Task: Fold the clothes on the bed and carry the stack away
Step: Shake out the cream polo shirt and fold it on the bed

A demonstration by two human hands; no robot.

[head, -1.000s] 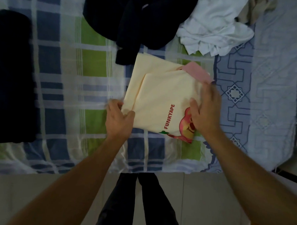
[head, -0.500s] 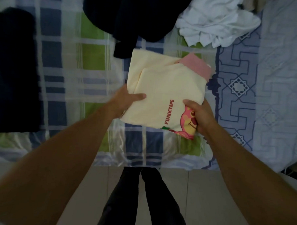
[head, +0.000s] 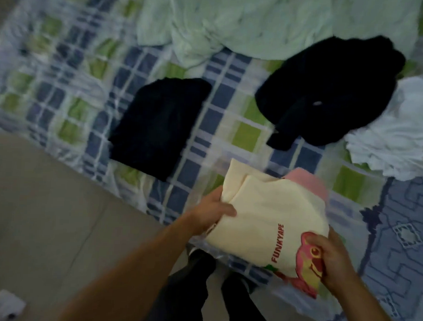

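A folded cream T-shirt (head: 268,216) with red "FUNKYAPE" lettering and a pink cartoon print is held above the near edge of the bed. My left hand (head: 213,210) grips its left side, thumb on top. My right hand (head: 327,260) grips its lower right corner over the print. A pink piece (head: 306,184) shows at the shirt's far edge. On the checked bedsheet (head: 245,135) lie a folded dark garment (head: 158,124) to the left, an unfolded dark garment (head: 329,92) at the upper right and crumpled white clothes (head: 395,134) at the right.
A pale green blanket (head: 248,18) is bunched at the far side of the bed. A blue patterned cover (head: 401,236) lies at the right. Tiled floor (head: 45,213) fills the lower left, with a small white object (head: 8,304) on it. My dark-trousered legs (head: 195,293) stand at the bed's edge.
Both hands have lifted the folded cream shirt off the sheet. The view has swung left, bringing the folded dark garment and the floor into sight.
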